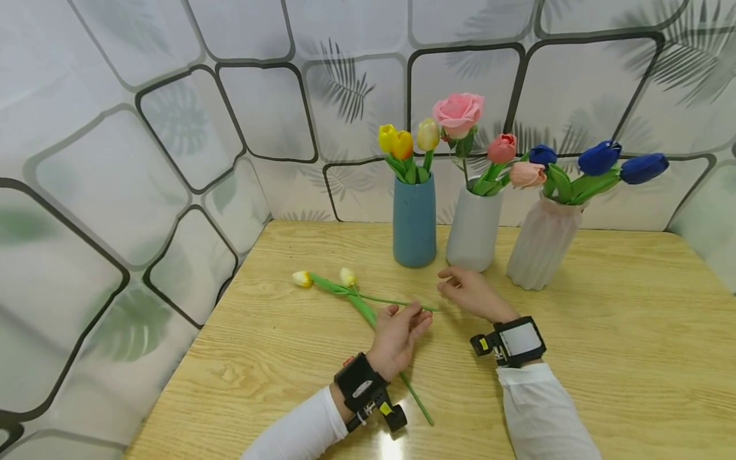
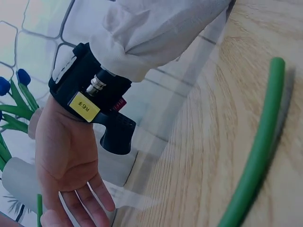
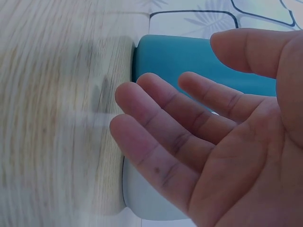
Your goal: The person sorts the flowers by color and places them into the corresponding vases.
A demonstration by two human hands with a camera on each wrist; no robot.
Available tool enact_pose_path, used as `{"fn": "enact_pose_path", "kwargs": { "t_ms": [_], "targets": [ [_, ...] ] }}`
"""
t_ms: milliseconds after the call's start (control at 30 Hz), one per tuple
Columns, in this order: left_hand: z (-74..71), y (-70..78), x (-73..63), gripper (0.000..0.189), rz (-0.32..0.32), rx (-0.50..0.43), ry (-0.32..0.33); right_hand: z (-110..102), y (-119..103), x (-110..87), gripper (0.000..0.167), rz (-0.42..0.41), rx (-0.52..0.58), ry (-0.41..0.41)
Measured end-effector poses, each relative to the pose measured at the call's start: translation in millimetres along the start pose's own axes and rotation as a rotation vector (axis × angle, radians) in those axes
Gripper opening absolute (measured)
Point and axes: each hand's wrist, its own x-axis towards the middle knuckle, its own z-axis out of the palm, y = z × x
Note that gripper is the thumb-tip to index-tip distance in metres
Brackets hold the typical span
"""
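Note:
Two white-and-yellow artificial tulips cross near the table's middle. My left hand (image 1: 397,335) pinches the left tulip (image 1: 302,279) near the end of its stem; in the left wrist view that stem tip (image 2: 39,208) pokes up beside the thumb tip. Beneath the same hand runs the stem of the other tulip (image 1: 347,276), its cut end pointing toward me. My right hand (image 1: 474,294) holds nothing. Its fingers, slightly bent and spread, are before the grey-white vase (image 1: 473,230) and, in the right wrist view, partly cover the teal vase (image 3: 165,56).
The blue-teal vase (image 1: 415,223) holds yellow and cream tulips. A pink rose (image 1: 459,115) and pink tulips stand in the grey-white vase. Blue tulips (image 1: 599,158) fan out of the ribbed pale vase (image 1: 543,246) at right. A patterned wall covering (image 1: 356,191) closes off the back.

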Motion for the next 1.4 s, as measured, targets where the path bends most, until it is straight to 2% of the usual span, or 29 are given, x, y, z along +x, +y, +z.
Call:
{"fn": "enact_pose_path", "kwargs": {
  "t_ms": [133, 267, 400, 567, 700, 867, 1167, 1400],
  "targets": [
    [-2.9, 2.6, 2.4, 0.046, -0.02, 0.035, -0.008, -0.1, -2.0, 1.4, 0.043, 0.0, 0.001, 0.0],
    [-4.5, 4.2, 2.5, 0.043, -0.011, 0.077, -0.022, 2.6, -3.4, 4.2, 0.049, 0.008, -0.002, 0.027],
    [-4.6, 4.9, 0.3, 0.037, 0.013, 0.098, -0.031, 9.1, -3.6, 11.6, 0.064, -0.022, 0.059, 0.067],
    [-4.2, 6.9, -0.7, 0.034, 0.022, 0.098, -0.038, 16.9, -3.6, 22.0, 0.082, -0.081, 0.148, 0.169],
    [-3.2, 9.4, 0.1, 0.031, 0.036, 0.103, -0.05, 22.5, -4.9, 32.8, 0.089, -0.098, 0.113, 0.25],
    [-2.4, 11.5, 2.6, 0.026, 0.083, 0.125, -0.06, 27.5, -8.8, 46.1, 0.094, -0.075, 0.039, 0.312],
    [-6.6, 10.3, 9.1, 0.025, 0.184, 0.21, -0.038, 34.8, -13.7, 61.1, 0.105, 0.022, 0.057, 0.297],
    [-5.5, 9.5, 14.0, 0.019, 0.202, 0.199, -0.045, 31.6, -15.0, 66.1, 0.1, -0.007, 0.019, 0.315]
  ]
}}
